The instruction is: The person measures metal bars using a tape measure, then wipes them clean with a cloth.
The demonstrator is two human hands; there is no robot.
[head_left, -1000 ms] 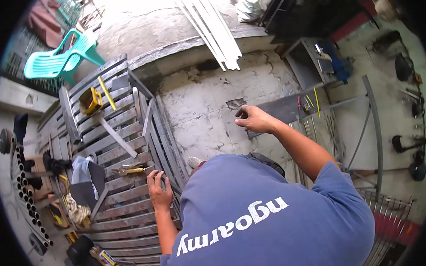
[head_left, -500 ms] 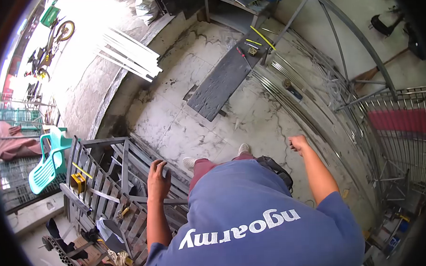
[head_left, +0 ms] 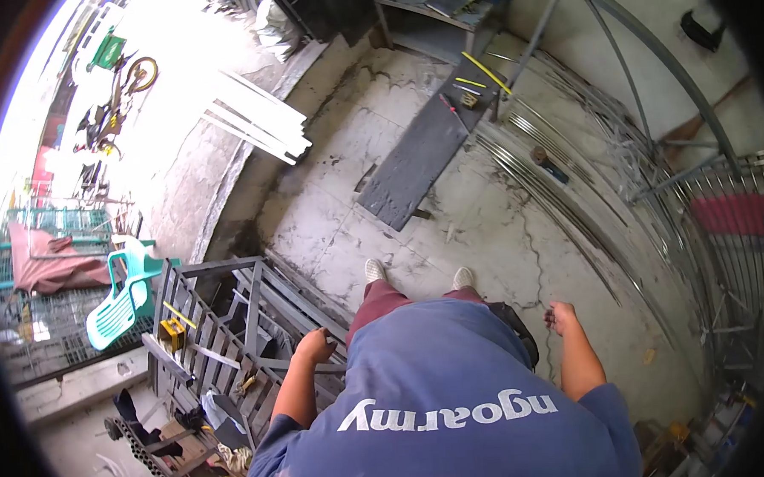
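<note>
My left hand (head_left: 314,346) hangs beside my blue shirt, its fingers curled in and nothing showing in them. Nearest to it is a slatted dark metal frame (head_left: 255,308), which it overlaps in this view. On the other side, my right hand (head_left: 561,317) hangs low over the pale floor, fingers loosely bent and a little apart, holding nothing visible. Ahead of my feet lies a long dark grey board (head_left: 413,169). On the board's far part are a screwdriver-like red-handled tool (head_left: 448,103), yellow strips (head_left: 486,72) and a small yellowish tape measure (head_left: 469,101).
Thin metal rods (head_left: 538,189) lie along the right, with a dark-handled hammer-like tool (head_left: 549,165) among them. White bars (head_left: 258,124) rest over the step at left. A turquoise plastic chair (head_left: 124,297) stands past the frame. A low metal table (head_left: 436,19) is at the back.
The view has shifted, so the floor things sit further right and lower. My left hand has dropped and its fingers have curled in; my right hand has lowered and its fingers have loosened.
</note>
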